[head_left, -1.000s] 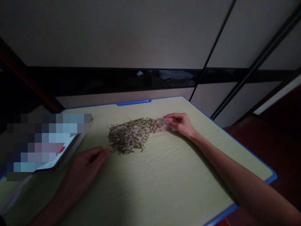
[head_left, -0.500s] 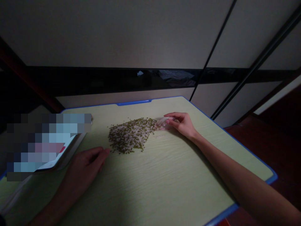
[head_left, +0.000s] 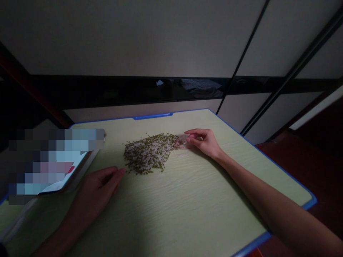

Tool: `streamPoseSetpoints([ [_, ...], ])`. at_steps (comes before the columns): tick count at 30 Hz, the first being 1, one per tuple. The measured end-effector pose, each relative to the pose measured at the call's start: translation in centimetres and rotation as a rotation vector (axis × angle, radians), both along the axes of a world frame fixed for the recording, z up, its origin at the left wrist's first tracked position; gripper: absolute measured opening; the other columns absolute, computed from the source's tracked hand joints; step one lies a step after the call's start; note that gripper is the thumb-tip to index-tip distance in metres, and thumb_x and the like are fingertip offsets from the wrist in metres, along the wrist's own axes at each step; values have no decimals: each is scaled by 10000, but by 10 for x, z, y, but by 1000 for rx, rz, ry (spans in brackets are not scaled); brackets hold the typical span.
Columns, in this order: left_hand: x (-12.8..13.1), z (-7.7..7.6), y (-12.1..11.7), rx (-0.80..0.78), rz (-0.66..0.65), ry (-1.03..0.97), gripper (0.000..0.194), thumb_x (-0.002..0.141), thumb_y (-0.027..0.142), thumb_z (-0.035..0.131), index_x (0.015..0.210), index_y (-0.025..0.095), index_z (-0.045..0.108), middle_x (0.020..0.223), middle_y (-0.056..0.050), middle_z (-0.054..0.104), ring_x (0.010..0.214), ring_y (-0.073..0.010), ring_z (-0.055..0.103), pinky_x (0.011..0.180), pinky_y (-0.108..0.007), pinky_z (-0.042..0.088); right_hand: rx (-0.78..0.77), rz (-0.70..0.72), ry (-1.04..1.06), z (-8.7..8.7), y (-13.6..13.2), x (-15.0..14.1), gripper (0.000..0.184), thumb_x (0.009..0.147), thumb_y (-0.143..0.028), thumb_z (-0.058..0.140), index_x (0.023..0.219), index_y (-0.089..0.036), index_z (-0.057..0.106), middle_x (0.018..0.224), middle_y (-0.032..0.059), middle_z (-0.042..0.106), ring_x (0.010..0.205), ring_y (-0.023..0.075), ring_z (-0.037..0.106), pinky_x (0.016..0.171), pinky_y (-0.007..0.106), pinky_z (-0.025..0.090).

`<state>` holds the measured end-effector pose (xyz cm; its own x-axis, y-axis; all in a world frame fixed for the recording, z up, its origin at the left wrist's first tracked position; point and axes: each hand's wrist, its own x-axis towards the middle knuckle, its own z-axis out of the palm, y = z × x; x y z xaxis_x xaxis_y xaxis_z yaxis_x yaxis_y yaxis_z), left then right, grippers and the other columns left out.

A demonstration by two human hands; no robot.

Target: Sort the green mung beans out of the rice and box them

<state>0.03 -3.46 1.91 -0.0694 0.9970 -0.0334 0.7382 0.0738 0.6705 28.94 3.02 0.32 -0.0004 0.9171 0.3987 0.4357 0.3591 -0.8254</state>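
Note:
A spread pile of small green beans mixed with pale grains (head_left: pixel 147 153) lies on the pale green table (head_left: pixel 187 200). At its lower left edge rests my left hand (head_left: pixel 99 185), thumb and forefinger pressed together; whatever they hold is too small to see. To the right of the pile, my right hand (head_left: pixel 205 141) is closed, thumb against fingers, on a clear plastic piece (head_left: pixel 182 141) with pinkish marks. That piece lies low against the table beside the pile's right end. Its exact kind is unclear, and the fingers partly cover it.
On the left a tablet-like device with a lit, blurred screen (head_left: pixel 66 182) leans on the table. Blue trim (head_left: pixel 152 116) edges the tabletop. Pale cabinet panels (head_left: pixel 134 39) with a dark glossy band stand close behind, and a dark red floor (head_left: pixel 294 157) shows at right.
My right hand has shifted slightly left and its fingers sit a little lower over the clear plastic piece, which now looks flatter. My left hand and the pile look the same.

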Motion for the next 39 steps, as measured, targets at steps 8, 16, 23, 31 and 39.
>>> streamPoseSetpoints([
  [8,-1,-1,-1,8,4,-2,395,638,549,389,404,231,364,376,70,350,400,-111,373,438,-231,292,-6,-24,7,0,1,3,265,647,-254,629,842,-98,715,694,74,673,617,147,566,626,297,454],
  [16,-4,-5,0,7,-7,15,406,652,554,385,409,229,377,375,68,358,397,-114,381,442,-235,293,2,-77,11,0,1,4,231,652,-251,628,825,-125,714,677,54,665,595,138,556,601,285,451],
  [23,-1,-2,0,6,5,3,405,637,559,390,403,228,380,371,68,365,396,-116,389,439,-237,297,24,-16,-24,-3,2,2,243,675,-284,624,843,-133,712,658,46,654,569,128,538,581,277,445],
  [31,-3,-4,0,15,-2,13,403,647,550,391,408,225,389,379,70,372,398,-111,392,442,-232,298,-1,19,-10,-2,1,1,245,673,-279,627,847,-132,715,667,51,664,594,135,551,606,286,446],
  [39,-2,-3,-1,12,1,5,405,640,555,391,402,227,387,369,68,368,391,-112,386,433,-232,292,-45,27,47,-5,5,6,253,644,-272,647,839,-126,713,639,39,646,540,110,506,530,253,422],
])
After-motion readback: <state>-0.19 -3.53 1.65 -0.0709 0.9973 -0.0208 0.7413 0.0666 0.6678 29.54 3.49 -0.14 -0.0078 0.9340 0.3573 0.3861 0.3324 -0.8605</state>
